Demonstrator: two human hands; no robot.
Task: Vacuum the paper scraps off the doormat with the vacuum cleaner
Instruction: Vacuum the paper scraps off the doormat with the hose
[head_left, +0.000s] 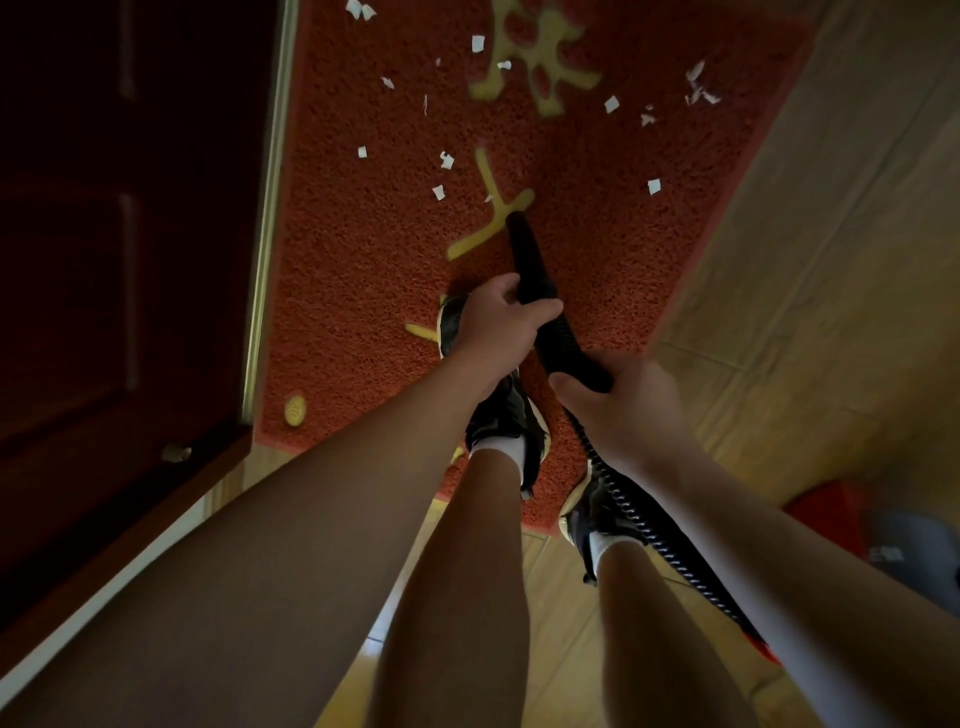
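Paper scraps (654, 186) lay scattered over the far part of the red doormat (363, 291), white bits spread from ten o'clock round to two o'clock of the frame's centre, among the mat's yellow characters. The near part of the mat, towards six o'clock, showed none that I could make out.

Both hands held the black vacuum nozzle (527, 254), which sloped down and away towards twelve o'clock. Its tip sat over a yellow stroke near the middle of the mat; whether it touched the pile could not be told. The closest of the paper scraps was a tiny one just beside the tip at eleven o'clock; others lay further off at ten and two o'clock.

The left hand (493, 322) was the forward one, fingers and thumb wrapped closely round the tube where it thickened. The right hand (623, 410) sat behind it at five o'clock, thumb and fingers curled tight round the rear end of the tube. From under that hand a ribbed black hose (644, 535) ran off towards four o'clock and out of the frame's lower right.

The person's left shoe (511, 415) stood on the mat; the right shoe (592, 514) was at the mat's near edge. A dark door (130, 260) filled the nine o'clock side, wooden floor (831, 260) the three o'clock side.
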